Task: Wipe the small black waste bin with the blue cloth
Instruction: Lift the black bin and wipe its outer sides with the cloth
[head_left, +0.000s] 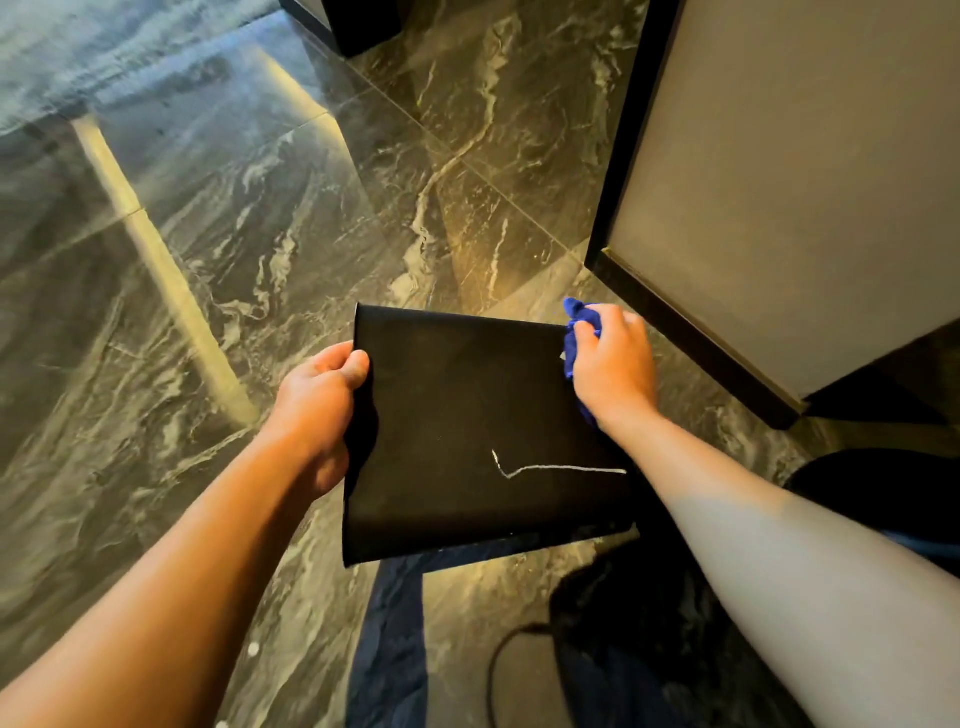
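No brand, label or legible writing shows on any surface. The only mark is a thin white line (550, 470) on the upper face of the waste bin (467, 415), near its right-hand, nearer edge.

The waste bin is black and flat-sided. It is held above the marble floor (208, 234), tilted, with one broad face turned up toward the camera.

Left hand (322, 400): closed on the left edge of the waste bin. The thumb lies on the upper face at the far left corner; the fingers wrap under the edge and are hidden.

Right hand (613, 364): clenched around the blue cloth (579, 325). The cloth is bunched in the grip and pressed against the far right corner of the waste bin. Folds of cloth protrude beyond the fingers and below the wrist.

A grey panel with dark trim (779, 182) stands on the floor to the right, near the right hand.
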